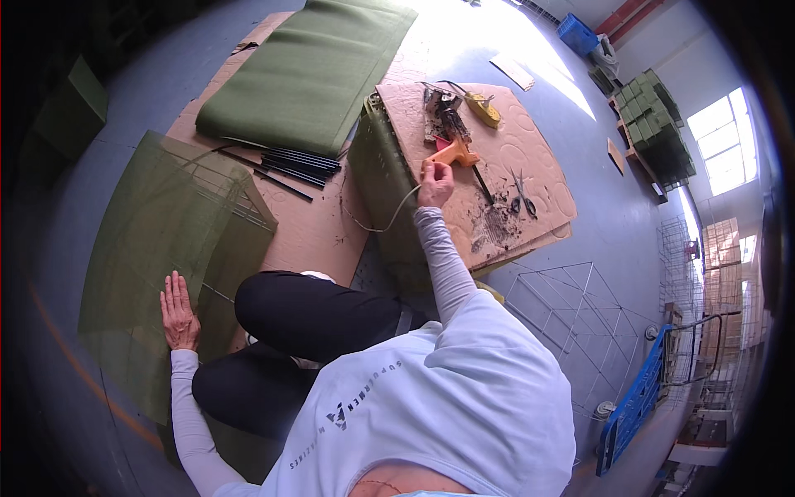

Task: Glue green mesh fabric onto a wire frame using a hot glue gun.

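Observation:
My left hand (pixel 178 313) lies flat, fingers stretched out, on green mesh fabric (pixel 141 248) that is draped over a wire frame (pixel 240 199). With fingers curled, my right hand (pixel 436 184) grips the handle of an orange glue gun (pixel 454 154) above a cardboard-topped stand. A black glue stick (pixel 484 184) juts from the gun, and a pale cord (pixel 389 225) hangs from near my hand. Scissors (pixel 522 195) with dark handles lie right of the gun. Dark residue covers a small block (pixel 443 116) just beyond it.
A yellow power strip (pixel 483 109) sits on the cardboard (pixel 534 157). Several black sticks (pixel 302 164) lie beside a large green sheet (pixel 306 74) on the floor cardboard. Wire frames (pixel 580 306) and a blue cart (pixel 633 402) stand at right. Stacked green boxes (pixel 654 124) are farther back.

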{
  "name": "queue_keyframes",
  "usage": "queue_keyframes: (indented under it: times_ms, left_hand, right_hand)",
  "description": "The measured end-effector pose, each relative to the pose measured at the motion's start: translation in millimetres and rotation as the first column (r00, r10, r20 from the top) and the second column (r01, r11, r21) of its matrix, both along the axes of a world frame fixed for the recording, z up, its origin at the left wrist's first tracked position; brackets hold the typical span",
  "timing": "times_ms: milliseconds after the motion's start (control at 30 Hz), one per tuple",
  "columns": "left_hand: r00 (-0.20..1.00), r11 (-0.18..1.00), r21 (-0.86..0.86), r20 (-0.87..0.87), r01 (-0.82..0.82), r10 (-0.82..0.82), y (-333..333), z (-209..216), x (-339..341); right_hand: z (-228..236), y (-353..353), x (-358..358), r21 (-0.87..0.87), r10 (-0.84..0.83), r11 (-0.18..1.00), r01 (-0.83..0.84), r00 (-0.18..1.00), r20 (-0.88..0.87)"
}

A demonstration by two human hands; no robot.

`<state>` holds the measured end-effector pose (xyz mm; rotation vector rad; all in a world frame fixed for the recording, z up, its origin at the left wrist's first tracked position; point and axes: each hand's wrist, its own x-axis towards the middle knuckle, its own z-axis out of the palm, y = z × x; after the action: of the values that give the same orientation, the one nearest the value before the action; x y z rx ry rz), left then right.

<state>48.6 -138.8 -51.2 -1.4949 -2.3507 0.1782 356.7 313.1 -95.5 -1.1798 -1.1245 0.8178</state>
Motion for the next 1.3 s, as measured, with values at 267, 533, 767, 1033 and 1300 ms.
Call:
queue_keyframes:
  times_ms: [267, 533, 767, 1033, 1300]
  left_hand:
    - [0.999, 0.999, -0.028, 0.041, 0.015, -0.014, 0.5, -0.5, 4.4]
    - [0.997, 0.999, -0.018, -0.059, 0.040, -0.041, 7.1, -17.0, -4.6]
    - [0.998, 0.998, -0.017, 0.019, 0.058, -0.058, 3.5, -19.6, -10.9]
    - [0.980, 0.996, 0.070, 0.190, 0.047, -0.060, -24.4, -13.3, -15.4]
    - [0.889, 0.990, 0.136, 0.452, 0.019, -0.079, -5.6, 2.0, -2.7]
  right_hand:
    - [-0.9, 95.7, 57.7, -0.523, 0.132, 0.822, 0.226, 0.818, 0.560]
    - [-0.9, 138.1, 65.2, -0.779, 0.119, 0.597, -0.191, 0.982, -0.149]
    - [20.9, 75.4, 100.0, -0.121, 0.243, 0.909, -0.400, 0.742, -0.625]
    - [181.1, 63.9, 47.6, 0.350, 0.621, 0.709, -0.612, 0.306, -0.722]
    - [192.6, -14.3, -45.2, 0.294, 0.850, 0.360, -0.886, 0.181, -0.495]
